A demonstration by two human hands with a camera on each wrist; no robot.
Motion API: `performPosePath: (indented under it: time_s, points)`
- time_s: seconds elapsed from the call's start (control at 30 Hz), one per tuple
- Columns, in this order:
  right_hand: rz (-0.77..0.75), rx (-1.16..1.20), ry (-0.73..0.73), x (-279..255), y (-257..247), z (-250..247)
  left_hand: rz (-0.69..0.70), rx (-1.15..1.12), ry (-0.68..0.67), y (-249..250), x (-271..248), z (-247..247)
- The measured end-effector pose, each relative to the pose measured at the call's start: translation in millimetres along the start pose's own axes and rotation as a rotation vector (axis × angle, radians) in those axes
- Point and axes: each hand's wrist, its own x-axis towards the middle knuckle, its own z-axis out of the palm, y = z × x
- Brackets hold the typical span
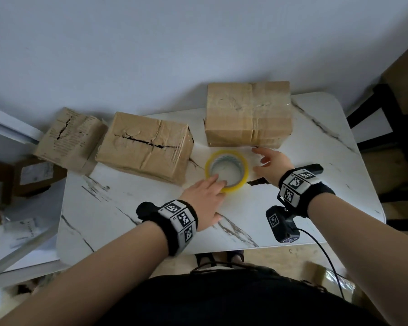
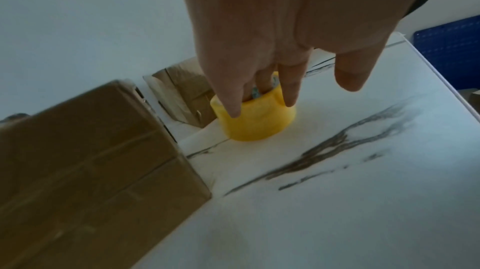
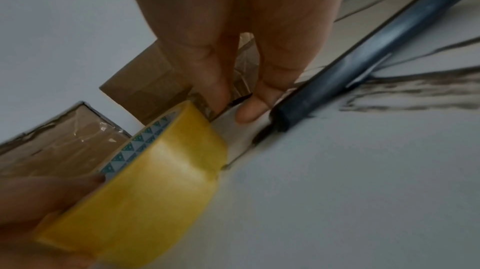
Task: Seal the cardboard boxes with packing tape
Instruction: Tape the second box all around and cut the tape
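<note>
A yellow roll of packing tape [image 1: 226,170] lies on the white marble table [image 1: 292,220], in front of three cardboard boxes. My left hand [image 1: 216,182] grips the roll's near wall: in the left wrist view some fingers [image 2: 288,88] lie outside the tape roll [image 2: 257,123] and others reach into its core. My right hand [image 1: 262,161] hovers open just right of the roll, fingers loosely spread and pointing down beside the right box [image 1: 247,114]. The middle box [image 1: 144,147] and the left box [image 1: 68,137] both show cracked top seams.
A black utility knife [image 1: 316,169] lies on the table under my right wrist, close to the roll; the right wrist view shows that knife [image 3: 350,68] beside my fingertips. A dark chair [image 1: 386,128] stands at the right, and cluttered white shelving [image 1: 21,196] at the left.
</note>
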Motion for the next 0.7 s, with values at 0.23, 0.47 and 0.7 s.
performPosePath:
  time_s: [0.23,0.47,0.7]
  points:
    - [-0.01,-0.191,-0.025,7,-2,-2,-0.02,-0.022,0.031,1,0,7]
    - [0.033,-0.22,-0.023,3,0,-11,-0.039,-0.039,0.058,4,3,10]
    - [-0.158,-0.195,-0.013,-22,-37,-8,-0.12,-0.231,0.369,-4,-14,-9]
